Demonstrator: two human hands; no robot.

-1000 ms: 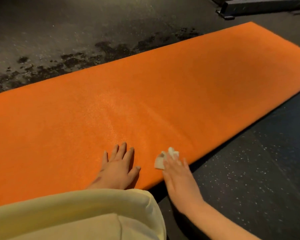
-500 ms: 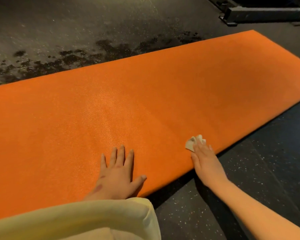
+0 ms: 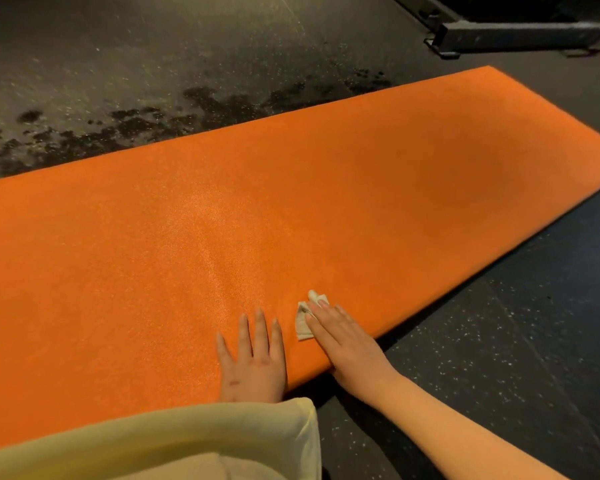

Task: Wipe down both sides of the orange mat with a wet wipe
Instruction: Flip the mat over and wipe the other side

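The orange mat (image 3: 291,188) lies flat on the dark floor and runs from the lower left to the upper right. My left hand (image 3: 253,358) rests flat on the mat near its front edge, fingers straight. Just to its right, my right hand (image 3: 347,341) presses a small crumpled white wet wipe (image 3: 305,317) onto the mat with straight fingers. Part of the wipe sticks out beyond the fingertips. A sheen shows on the mat above my left hand.
Dark speckled rubber floor (image 3: 499,341) surrounds the mat. Dark wet-looking patches (image 3: 222,102) mark the floor behind the mat's far edge. A black metal frame base (image 3: 516,32) stands at the top right. A pale yellow sleeve (image 3: 153,441) covers my left arm.
My right hand slid the wipe right along the front edge and has now come back left, close beside my left hand. My left hand stayed planted.
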